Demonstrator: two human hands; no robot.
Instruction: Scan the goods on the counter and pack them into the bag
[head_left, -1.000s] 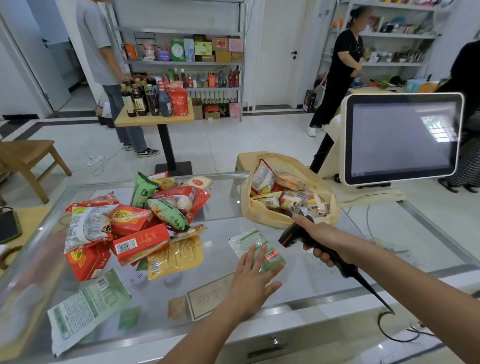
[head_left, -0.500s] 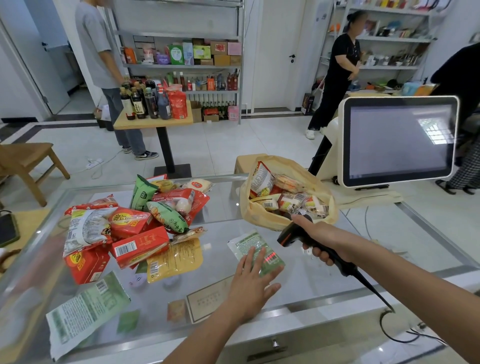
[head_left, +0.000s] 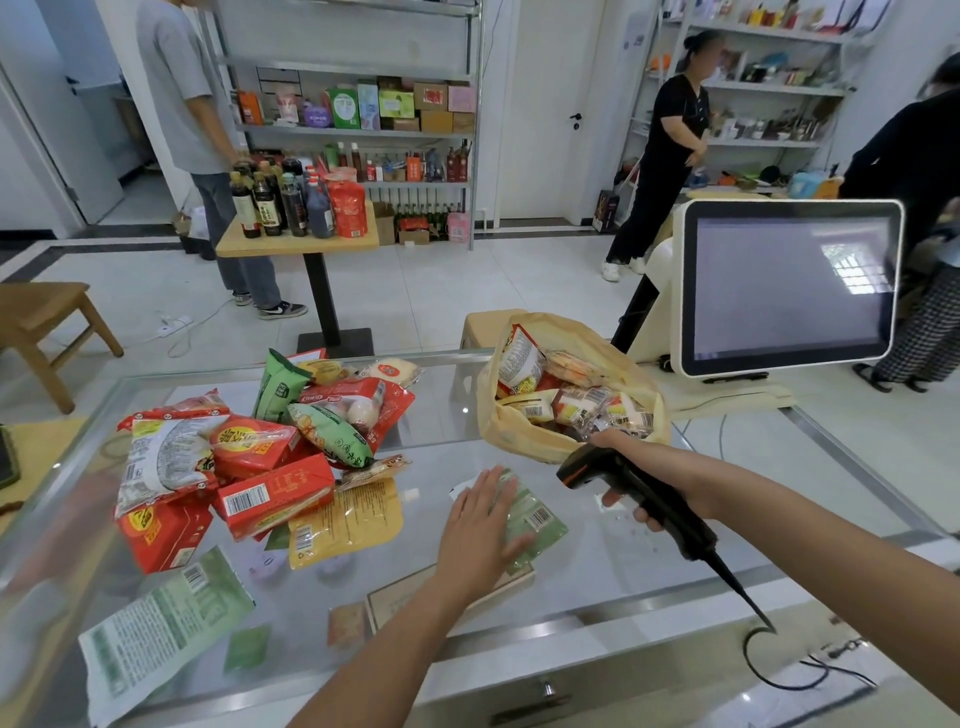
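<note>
Your left hand (head_left: 480, 525) has slid up over the green packet (head_left: 537, 525), fingers flat, pressing it to the glass counter (head_left: 649, 566). The red scan line is gone. Your right hand (head_left: 657, 470) still grips the scanner (head_left: 587, 466), beside the bag (head_left: 519, 441).

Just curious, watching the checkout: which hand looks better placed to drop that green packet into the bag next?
Probably the left hand: it rests flat on the green packet; the right hand grips the scanner.
</note>
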